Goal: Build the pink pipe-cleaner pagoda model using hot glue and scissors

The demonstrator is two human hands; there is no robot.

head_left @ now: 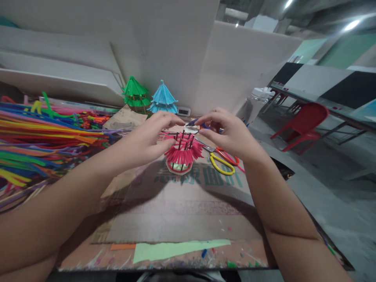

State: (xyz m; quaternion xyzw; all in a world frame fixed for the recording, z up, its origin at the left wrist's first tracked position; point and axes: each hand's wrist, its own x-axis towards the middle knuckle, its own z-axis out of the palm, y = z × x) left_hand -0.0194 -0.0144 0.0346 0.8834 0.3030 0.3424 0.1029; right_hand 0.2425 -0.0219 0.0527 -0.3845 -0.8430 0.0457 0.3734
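Observation:
A small pink pavilion-like model [183, 154] stands upright on the cardboard, with a fringed pipe-cleaner roof and several dark sticks [185, 144] rising through its top. Around its left side curves my left hand [158, 135], thumb and fingers apart; its thumb tip is at the roof edge, and I cannot tell whether it touches. My right hand [223, 127] hovers at the upper right of the model, fingers bent and thumb apart from the index finger, with nothing visible between them. Just below it lie scissors [221, 162] with yellow and orange handles.
Bundles of coloured pipe cleaners [44, 137] fill the left side. A green model [136, 94] and a blue model [163, 98] stand at the back near a small digital clock [183, 111]. Light green paper [176, 250] lies by the front edge. A red chair [302, 125] stands right.

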